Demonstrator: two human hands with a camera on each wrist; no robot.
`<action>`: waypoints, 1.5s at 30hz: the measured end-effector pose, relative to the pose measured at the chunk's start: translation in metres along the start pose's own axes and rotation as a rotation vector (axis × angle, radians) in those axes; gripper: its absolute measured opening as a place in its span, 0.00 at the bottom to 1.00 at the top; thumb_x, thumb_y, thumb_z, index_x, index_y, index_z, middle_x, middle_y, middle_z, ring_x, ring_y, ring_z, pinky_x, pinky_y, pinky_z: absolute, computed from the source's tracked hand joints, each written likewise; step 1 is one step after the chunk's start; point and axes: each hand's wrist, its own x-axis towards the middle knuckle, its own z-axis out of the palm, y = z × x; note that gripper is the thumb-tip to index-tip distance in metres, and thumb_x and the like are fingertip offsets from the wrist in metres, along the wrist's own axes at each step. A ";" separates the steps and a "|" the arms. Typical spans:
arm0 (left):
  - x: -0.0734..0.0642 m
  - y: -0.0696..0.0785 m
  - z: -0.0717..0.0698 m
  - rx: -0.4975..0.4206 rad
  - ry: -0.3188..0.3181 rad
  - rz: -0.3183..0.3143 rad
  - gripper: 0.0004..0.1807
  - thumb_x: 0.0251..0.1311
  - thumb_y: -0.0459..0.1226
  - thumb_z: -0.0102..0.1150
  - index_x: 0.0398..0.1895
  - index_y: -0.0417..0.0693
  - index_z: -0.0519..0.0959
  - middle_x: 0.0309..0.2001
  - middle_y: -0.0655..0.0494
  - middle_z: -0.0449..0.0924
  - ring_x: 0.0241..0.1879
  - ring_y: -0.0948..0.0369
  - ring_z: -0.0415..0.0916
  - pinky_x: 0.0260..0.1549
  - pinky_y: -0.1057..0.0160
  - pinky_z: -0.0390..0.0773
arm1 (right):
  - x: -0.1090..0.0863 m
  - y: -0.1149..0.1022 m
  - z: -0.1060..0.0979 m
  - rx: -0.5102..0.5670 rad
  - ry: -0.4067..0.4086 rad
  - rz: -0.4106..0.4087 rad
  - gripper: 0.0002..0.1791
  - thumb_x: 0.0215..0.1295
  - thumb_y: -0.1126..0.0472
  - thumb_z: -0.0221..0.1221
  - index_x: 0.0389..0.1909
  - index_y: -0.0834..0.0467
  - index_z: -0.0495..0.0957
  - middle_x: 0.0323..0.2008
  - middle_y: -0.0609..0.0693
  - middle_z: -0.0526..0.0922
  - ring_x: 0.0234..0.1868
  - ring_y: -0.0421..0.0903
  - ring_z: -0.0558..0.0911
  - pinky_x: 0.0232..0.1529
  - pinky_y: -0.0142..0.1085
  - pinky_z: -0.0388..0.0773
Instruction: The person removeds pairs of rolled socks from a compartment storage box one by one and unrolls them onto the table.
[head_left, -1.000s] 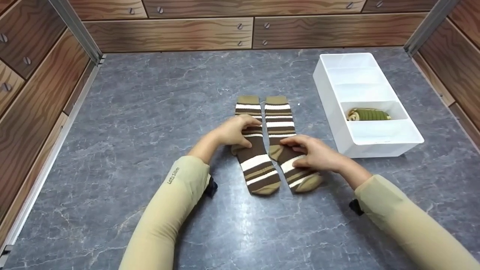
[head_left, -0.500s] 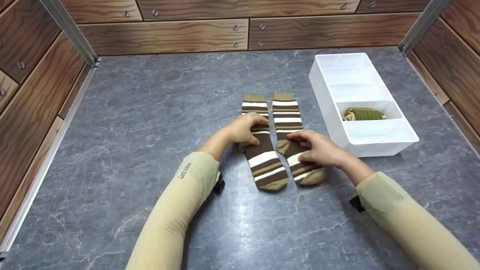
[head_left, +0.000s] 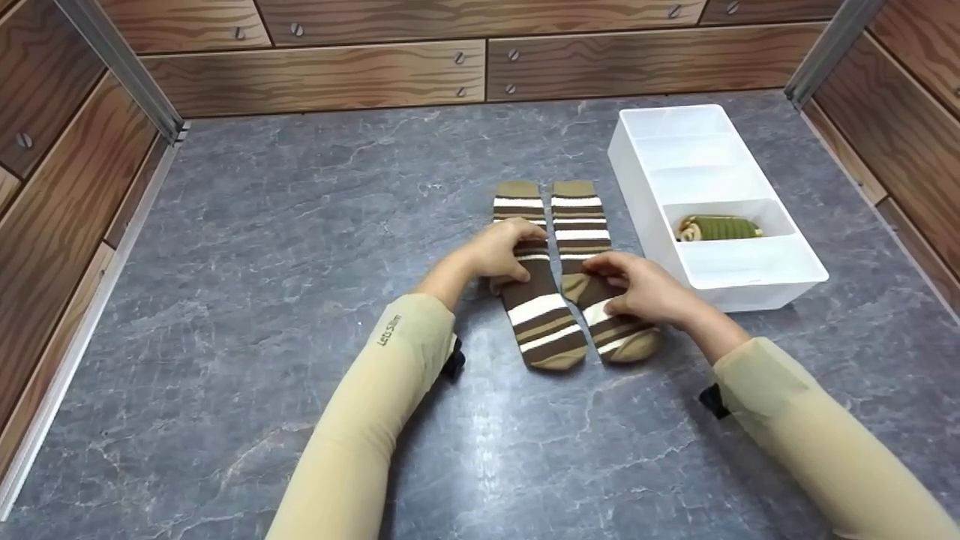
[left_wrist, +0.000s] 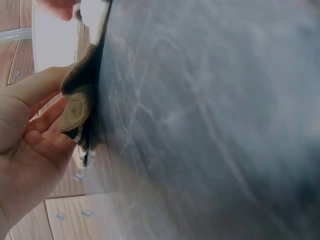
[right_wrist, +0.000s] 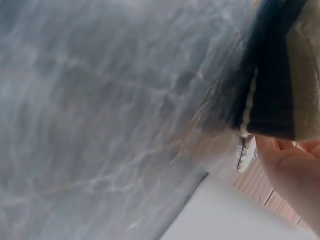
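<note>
Two brown, tan and white striped socks lie side by side on the grey marbled table, cuffs away from me and toes toward me. My left hand grips the left sock across its middle, thumb and fingers curled over it near the heel. In the left wrist view, the tan heel bunches up beside the thumb. My right hand holds the right sock just below its heel, fingertips and thumb on the fabric. Part of that sock's foot is hidden beneath the hand.
Right of the socks stands a white divided box with several compartments. One compartment, second from the near end, holds a rolled green bundle. Wood-patterned walls border the table at the back and both sides.
Both hands have slid the socks to the right and slightly away from me, nearer the white box. The socks stay side by side, and the head view has shifted a little.
</note>
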 end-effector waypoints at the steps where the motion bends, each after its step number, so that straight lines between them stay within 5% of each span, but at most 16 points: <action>1: 0.000 0.000 0.000 -0.006 0.000 -0.002 0.35 0.44 0.28 0.70 0.61 0.39 0.72 0.60 0.46 0.71 0.60 0.54 0.66 0.62 0.65 0.61 | 0.000 0.000 0.000 -0.003 -0.001 0.005 0.36 0.44 0.83 0.61 0.60 0.73 0.66 0.59 0.68 0.70 0.62 0.64 0.68 0.64 0.48 0.64; 14: -0.001 0.004 0.001 -0.067 0.023 0.003 0.32 0.50 0.30 0.68 0.61 0.39 0.72 0.60 0.47 0.73 0.60 0.55 0.67 0.61 0.67 0.63 | -0.002 0.006 0.002 0.025 -0.001 -0.038 0.35 0.47 0.82 0.60 0.61 0.72 0.66 0.60 0.67 0.69 0.64 0.61 0.67 0.65 0.47 0.63; 21: 0.002 0.032 0.002 -0.290 0.128 0.075 0.21 0.59 0.28 0.59 0.57 0.33 0.74 0.55 0.42 0.76 0.53 0.51 0.75 0.51 0.66 0.74 | -0.020 -0.013 -0.008 -0.043 0.036 -0.098 0.28 0.54 0.77 0.62 0.58 0.67 0.71 0.56 0.62 0.75 0.56 0.59 0.75 0.57 0.46 0.73; 26: 0.004 0.056 0.007 -0.408 0.226 0.083 0.15 0.62 0.30 0.56 0.53 0.37 0.77 0.49 0.48 0.80 0.47 0.59 0.78 0.46 0.69 0.76 | -0.039 -0.022 -0.031 -0.074 0.098 -0.101 0.21 0.56 0.72 0.64 0.53 0.66 0.76 0.47 0.58 0.81 0.47 0.49 0.80 0.48 0.35 0.79; 32: 0.015 0.086 0.024 -0.496 0.278 0.122 0.14 0.59 0.27 0.58 0.50 0.36 0.78 0.45 0.47 0.81 0.43 0.61 0.78 0.45 0.71 0.76 | -0.060 -0.018 -0.068 0.013 0.224 -0.128 0.19 0.59 0.72 0.62 0.52 0.71 0.74 0.43 0.59 0.81 0.41 0.39 0.80 0.42 0.25 0.78; 40: 0.034 0.120 0.058 -0.422 0.344 0.186 0.15 0.54 0.28 0.64 0.47 0.38 0.80 0.45 0.49 0.79 0.40 0.65 0.77 0.44 0.76 0.73 | -0.067 0.013 -0.111 -0.126 0.389 -0.001 0.17 0.61 0.67 0.63 0.50 0.68 0.77 0.39 0.52 0.82 0.38 0.31 0.78 0.40 0.20 0.74; 45: 0.041 0.127 0.076 -0.497 0.374 0.193 0.17 0.53 0.29 0.67 0.47 0.39 0.80 0.45 0.50 0.77 0.41 0.65 0.75 0.45 0.72 0.75 | -0.062 0.029 -0.125 -0.100 0.419 0.069 0.18 0.61 0.65 0.64 0.50 0.67 0.77 0.40 0.50 0.83 0.38 0.31 0.78 0.40 0.20 0.74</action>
